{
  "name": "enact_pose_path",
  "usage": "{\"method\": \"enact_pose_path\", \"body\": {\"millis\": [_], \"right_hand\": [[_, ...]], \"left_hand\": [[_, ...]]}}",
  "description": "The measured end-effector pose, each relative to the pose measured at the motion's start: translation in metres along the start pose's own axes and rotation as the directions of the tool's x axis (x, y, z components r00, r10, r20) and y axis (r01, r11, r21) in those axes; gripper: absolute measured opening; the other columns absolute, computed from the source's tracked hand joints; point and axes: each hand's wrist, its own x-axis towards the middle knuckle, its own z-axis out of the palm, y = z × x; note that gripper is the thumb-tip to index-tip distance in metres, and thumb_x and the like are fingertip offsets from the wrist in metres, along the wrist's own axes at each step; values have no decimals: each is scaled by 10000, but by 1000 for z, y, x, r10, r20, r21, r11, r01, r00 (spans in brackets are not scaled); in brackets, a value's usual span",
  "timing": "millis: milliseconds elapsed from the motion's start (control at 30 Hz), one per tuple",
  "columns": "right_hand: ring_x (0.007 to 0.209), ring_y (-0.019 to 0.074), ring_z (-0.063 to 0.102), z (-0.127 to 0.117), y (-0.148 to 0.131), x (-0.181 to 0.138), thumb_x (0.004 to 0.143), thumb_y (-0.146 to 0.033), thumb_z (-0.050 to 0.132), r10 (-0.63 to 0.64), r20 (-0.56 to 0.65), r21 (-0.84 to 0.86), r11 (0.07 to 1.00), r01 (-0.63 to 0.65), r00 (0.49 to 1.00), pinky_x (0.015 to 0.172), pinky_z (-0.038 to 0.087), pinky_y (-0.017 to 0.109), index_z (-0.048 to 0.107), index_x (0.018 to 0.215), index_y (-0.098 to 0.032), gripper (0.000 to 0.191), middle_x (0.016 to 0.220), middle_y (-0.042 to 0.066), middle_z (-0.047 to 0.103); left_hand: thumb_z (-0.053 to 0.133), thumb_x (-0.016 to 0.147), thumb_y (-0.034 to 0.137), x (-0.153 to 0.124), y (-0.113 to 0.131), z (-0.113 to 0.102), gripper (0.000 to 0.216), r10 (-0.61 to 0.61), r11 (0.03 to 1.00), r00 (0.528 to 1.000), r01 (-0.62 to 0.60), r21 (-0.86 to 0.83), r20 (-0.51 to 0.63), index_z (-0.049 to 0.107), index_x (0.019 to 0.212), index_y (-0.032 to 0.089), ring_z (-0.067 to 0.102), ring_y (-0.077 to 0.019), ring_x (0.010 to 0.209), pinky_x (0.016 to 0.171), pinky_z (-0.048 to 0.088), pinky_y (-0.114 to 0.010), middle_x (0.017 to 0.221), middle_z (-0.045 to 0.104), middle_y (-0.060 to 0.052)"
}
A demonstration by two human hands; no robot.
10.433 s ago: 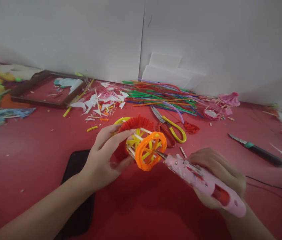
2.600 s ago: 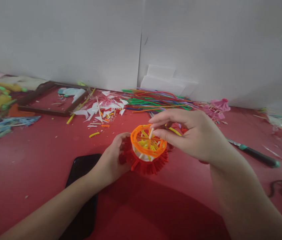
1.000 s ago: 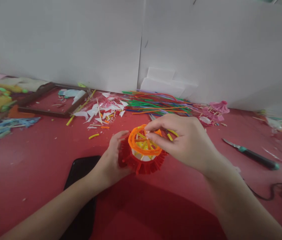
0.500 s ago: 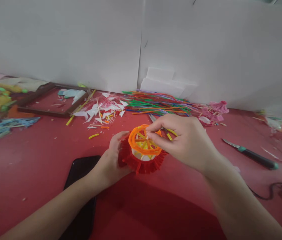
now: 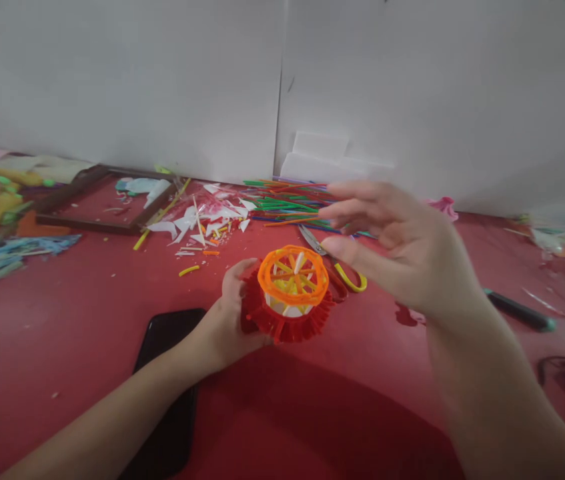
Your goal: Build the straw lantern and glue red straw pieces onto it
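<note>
A small round craft piece (image 5: 289,293) stands on the red table: an orange pipe-cleaner ring with yellow and white spokes on top, and a red fringed ring below. My left hand (image 5: 227,320) grips its left side, fingers wrapped behind it. My right hand (image 5: 392,243) hovers above and to the right of it, fingers spread and holding nothing.
Scissors with yellow and red handles (image 5: 335,263) lie just behind the piece. A pile of coloured sticks (image 5: 292,200), paper scraps (image 5: 202,213), a dark frame (image 5: 97,200), a green-handled knife (image 5: 517,310) and a black phone (image 5: 172,380) lie around. A cable (image 5: 562,373) runs at the right.
My right hand has let go of the spokes on the orange ring and lifted up and right, fingers opening. My left hand still holds the piece.
</note>
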Motion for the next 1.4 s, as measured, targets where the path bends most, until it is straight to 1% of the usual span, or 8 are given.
{"method": "enact_pose_path", "body": {"millis": [100,200,300,433,567,867,1167,1400], "right_hand": [[955,188,702,-6,7,-8,882,-282,679,80,-154,59,996,-72,985,838,581,326,657,1131,-271,250,1044,43,740],[908,181,705,3,25,-27,912,-312,643,167,-192,82,985,-154,967,814,587,330,665,1043,-250,147,1001,52,738],[929,187,710,19,46,-54,923,-346,618,240,-167,134,966,-219,956,831,588,348,651,1051,-222,181,1014,63,740],[926,194,711,36,62,-85,917,-402,619,296,-261,286,933,-219,919,829,591,359,652,1082,-232,240,997,66,739],[911,191,709,43,64,-94,890,-426,659,357,-168,355,891,-282,919,833,590,357,678,1065,-238,257,990,68,743],[847,191,696,57,58,-91,859,-424,685,303,73,388,869,-307,950,764,594,321,740,873,-212,220,898,79,723],[607,124,606,63,52,-93,807,-393,731,414,85,377,828,-414,906,534,499,222,719,761,-189,208,727,29,683],[686,165,672,67,63,-97,833,-369,690,389,109,333,853,-402,915,616,552,268,751,808,-216,166,806,51,722]], "left_hand": [[820,717,303,1,1,0,923,-30,998,999,31,-50,27,190,1386,218,640,-327,1194,998,553,-468,1301,572,-192],[821,709,293,2,2,0,905,-106,983,994,109,-147,30,203,1367,238,647,-309,1186,1013,538,-479,1311,575,-177],[842,680,311,4,3,-1,884,-204,949,979,198,-247,1,252,1336,253,661,-301,1161,973,564,-467,1365,545,-169],[854,667,376,6,6,-5,884,-297,883,955,282,-374,19,263,1318,277,671,-295,1145,917,596,-425,1390,546,-155],[843,684,403,7,11,-7,872,-278,842,960,259,-474,32,256,1322,309,647,-292,1194,926,598,-399,1430,533,-135],[830,726,415,6,19,-9,889,-233,808,955,296,-509,185,217,1363,320,700,-281,1096,918,600,-418,1227,664,-104],[779,795,407,7,4,-8,710,-232,836,971,232,-497,64,312,1315,285,716,-216,998,842,592,-313,1158,681,-79],[791,726,236,6,7,-8,697,-306,783,949,293,-548,71,393,1297,285,642,-251,1127,876,555,-324,1304,626,-84]]}}
